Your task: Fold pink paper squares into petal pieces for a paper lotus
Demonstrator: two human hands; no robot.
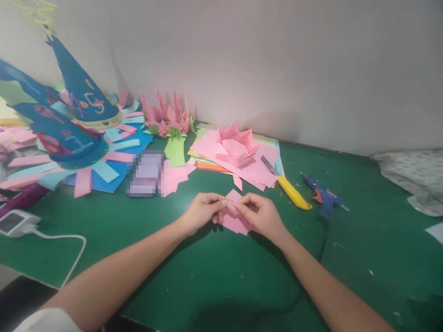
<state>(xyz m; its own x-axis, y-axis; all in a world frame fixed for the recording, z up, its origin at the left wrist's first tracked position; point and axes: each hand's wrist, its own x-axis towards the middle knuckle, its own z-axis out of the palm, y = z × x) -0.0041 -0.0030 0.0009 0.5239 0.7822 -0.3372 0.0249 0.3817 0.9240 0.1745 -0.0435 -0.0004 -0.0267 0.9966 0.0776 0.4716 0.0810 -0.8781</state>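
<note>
Near the middle of the green table, my left hand point(206, 211) and my right hand point(261, 215) pinch a small piece of pink paper point(232, 208) between thumbs and fingers. The fingers partly cover it, so its folds are hard to make out. More pink paper pieces point(238, 225) lie on the table just under and in front of my hands. Beyond them sits a folded pink paper flower point(237, 145) on a stack of coloured sheets point(204, 150). A yellow utility knife point(292, 191) with its blade out lies to the right of the stack.
A blue glue gun point(323, 196) with its cord lies at right. Blue paper cone hats point(78, 87) stand at left amid paper strips. A pink paper crown point(168, 115) is at the back, a blurred-out phone point(146, 174) before it. A white cable point(78, 237) crosses the left edge.
</note>
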